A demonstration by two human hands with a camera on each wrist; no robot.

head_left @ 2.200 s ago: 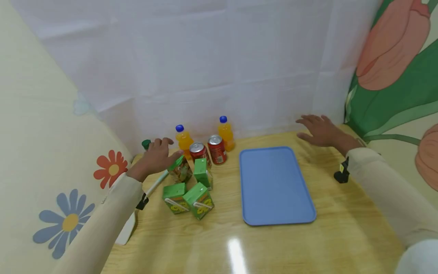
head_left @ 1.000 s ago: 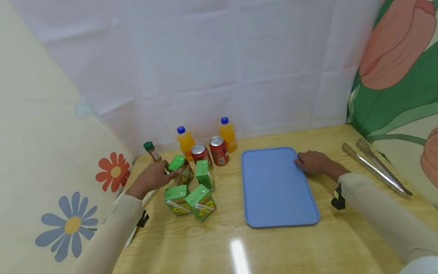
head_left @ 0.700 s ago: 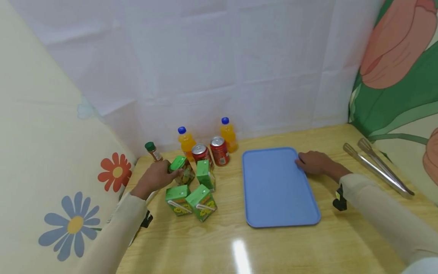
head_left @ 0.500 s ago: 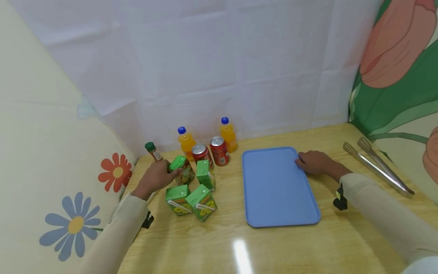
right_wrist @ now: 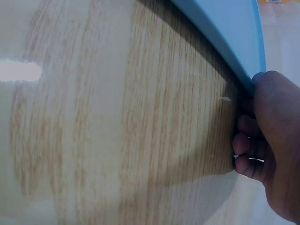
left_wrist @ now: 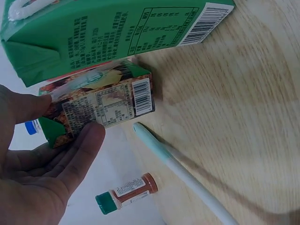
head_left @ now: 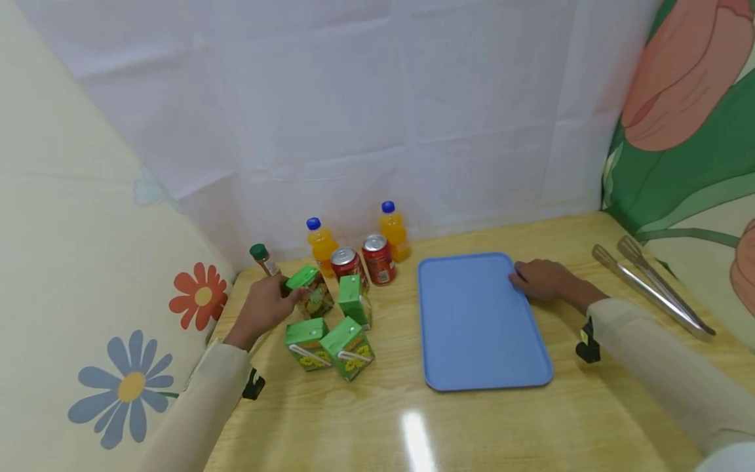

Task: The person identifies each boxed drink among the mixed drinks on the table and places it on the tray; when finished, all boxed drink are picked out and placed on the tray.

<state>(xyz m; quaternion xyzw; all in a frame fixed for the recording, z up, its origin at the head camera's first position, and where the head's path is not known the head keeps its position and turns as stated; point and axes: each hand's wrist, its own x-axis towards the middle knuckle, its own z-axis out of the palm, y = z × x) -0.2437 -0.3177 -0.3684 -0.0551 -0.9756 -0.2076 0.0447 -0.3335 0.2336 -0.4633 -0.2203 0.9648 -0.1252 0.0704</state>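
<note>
My left hand (head_left: 265, 305) grips a small brown-and-green drink carton (head_left: 319, 299), thumb on one side and fingers on the other. In the left wrist view the carton (left_wrist: 110, 103) shows a barcode near its base and a wrapped straw on its side. Its green top tilts slightly toward the hand in the head view. My right hand (head_left: 542, 280) pinches the right edge of the blue tray (head_left: 483, 321) near its far corner. The right wrist view shows the thumb on the tray's rim (right_wrist: 234, 42) and the other fingers curled below it.
Green drink cartons (head_left: 347, 354) stand in front and beside the held one. Behind are red cans (head_left: 379, 262) and orange drink bottles (head_left: 394, 233). A green-capped spice jar (left_wrist: 129, 194) and a pale-handled utensil (left_wrist: 187, 180) lie left. Metal tongs (head_left: 655, 288) lie right.
Both hands came down, the left onto the brown carton, the right onto the tray's edge. Over the last half second the carton has shifted slightly left and tilted; the tray stays put.
</note>
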